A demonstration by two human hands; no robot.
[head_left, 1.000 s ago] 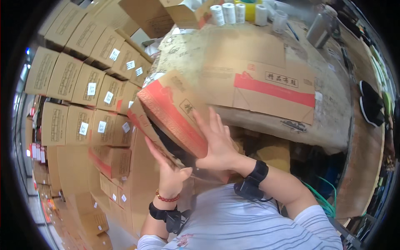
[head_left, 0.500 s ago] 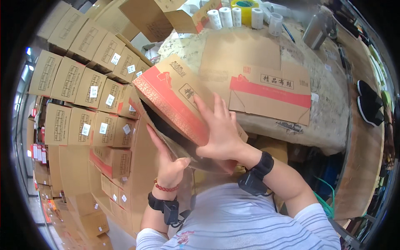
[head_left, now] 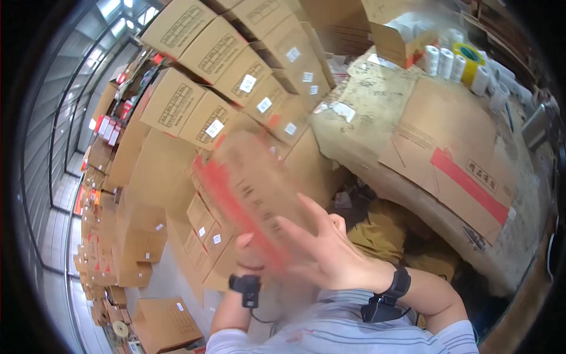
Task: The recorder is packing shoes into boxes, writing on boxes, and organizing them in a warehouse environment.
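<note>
I hold a brown cardboard box with a red tape stripe (head_left: 247, 189) in front of my chest; it is blurred by motion. My right hand (head_left: 330, 253) lies flat with spread fingers against the box's near right side. My left hand (head_left: 250, 253) grips the box from below, mostly hidden behind it. Both wrists carry black bands. The box is tilted, its red stripe running diagonally from upper left to lower right.
Stacks of brown cartons with white labels (head_left: 224, 76) fill the left and top. A worn table (head_left: 377, 118) at right bears a flattened carton with a red stripe (head_left: 454, 159) and white rolls (head_left: 448, 59). More cartons (head_left: 141, 242) stand on the floor at left.
The view has swung left from the table toward the carton stacks. The box has moved left and down with both hands still on it, now blurred by motion.
</note>
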